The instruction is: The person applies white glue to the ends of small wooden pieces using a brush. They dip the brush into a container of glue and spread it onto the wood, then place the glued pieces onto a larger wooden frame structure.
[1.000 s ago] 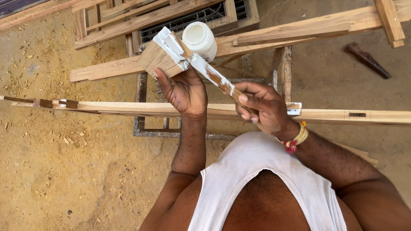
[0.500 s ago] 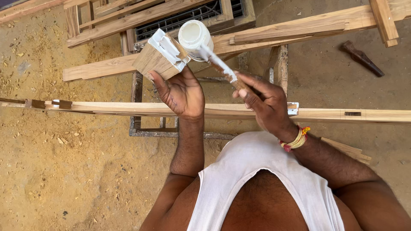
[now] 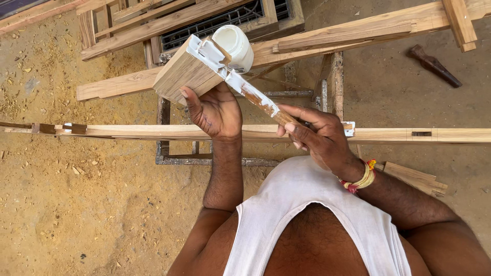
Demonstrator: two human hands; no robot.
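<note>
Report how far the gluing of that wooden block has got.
Done: white glue already coats much of the cut end of the wooden block. In hand: the left hand holds the block up, and the right hand presses a glue-smeared wooden stick against that end, beside the white jar. Left: bare wood shows between the white patches, and the long rail below lies apart from the block.

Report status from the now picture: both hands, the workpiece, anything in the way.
Left hand grips wooden block. Right hand holds glue-smeared stick, tip on block's white-coated end. White jar close behind; nothing blocking.
</note>
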